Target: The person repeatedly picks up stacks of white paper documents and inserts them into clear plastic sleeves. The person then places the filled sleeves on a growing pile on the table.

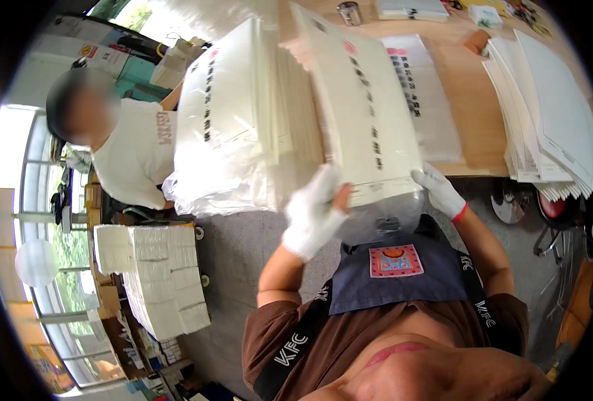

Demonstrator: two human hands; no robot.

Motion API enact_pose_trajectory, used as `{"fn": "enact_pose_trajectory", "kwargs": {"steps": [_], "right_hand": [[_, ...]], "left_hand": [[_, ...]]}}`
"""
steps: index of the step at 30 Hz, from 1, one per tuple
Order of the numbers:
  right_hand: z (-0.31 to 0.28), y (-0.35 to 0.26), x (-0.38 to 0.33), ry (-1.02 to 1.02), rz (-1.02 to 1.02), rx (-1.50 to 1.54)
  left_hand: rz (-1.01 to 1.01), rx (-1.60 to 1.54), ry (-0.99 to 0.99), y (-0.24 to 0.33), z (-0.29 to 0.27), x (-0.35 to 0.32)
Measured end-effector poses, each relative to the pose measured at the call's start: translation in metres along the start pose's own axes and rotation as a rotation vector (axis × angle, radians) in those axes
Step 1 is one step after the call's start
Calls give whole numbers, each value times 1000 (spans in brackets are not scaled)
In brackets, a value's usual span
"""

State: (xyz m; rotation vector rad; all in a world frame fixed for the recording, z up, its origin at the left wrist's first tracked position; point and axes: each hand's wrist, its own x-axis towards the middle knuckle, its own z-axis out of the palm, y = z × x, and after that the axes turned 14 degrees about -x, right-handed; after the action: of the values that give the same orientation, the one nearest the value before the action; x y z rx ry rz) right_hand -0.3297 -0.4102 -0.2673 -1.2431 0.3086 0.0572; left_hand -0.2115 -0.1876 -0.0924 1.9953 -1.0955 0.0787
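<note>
A large cream envelope (370,113) with a red emblem and a column of dark print tilts up over the table's near edge. At its lower left corner is my left hand (314,210) in a white glove, its bare thumb against the edge. My right hand (438,192), also gloved, grips the lower right corner, its fingertips partly hidden. Clear plastic (386,217) hangs below the envelope over the table edge. Left of it, a thick stack of similar envelopes (233,100) sits in crumpled clear wrap, its right side blurred.
A printed plastic-covered packet (433,100) lies to the right. Farther right, fanned white envelopes (543,113) overhang the wooden table (470,140). A metal can (349,13) stands at the back. A co-worker (133,150) is at the left, above wrapped white bundles (163,274).
</note>
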Motion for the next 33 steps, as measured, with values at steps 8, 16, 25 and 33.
{"fn": "enact_pose_trajectory", "kwargs": {"steps": [8, 16, 25, 33], "right_hand": [[149, -183, 133, -212, -325, -490], [161, -170, 140, -303, -275, -543], [17, 50, 34, -138, 106, -254], [-11, 65, -64, 323, 213, -353]], "left_hand": [[-55, -318, 715, -107, -221, 42], [-105, -681, 728, -230, -167, -23], [-642, -681, -103, -266, 165, -187], [147, -85, -279, -129, 281, 49]]}}
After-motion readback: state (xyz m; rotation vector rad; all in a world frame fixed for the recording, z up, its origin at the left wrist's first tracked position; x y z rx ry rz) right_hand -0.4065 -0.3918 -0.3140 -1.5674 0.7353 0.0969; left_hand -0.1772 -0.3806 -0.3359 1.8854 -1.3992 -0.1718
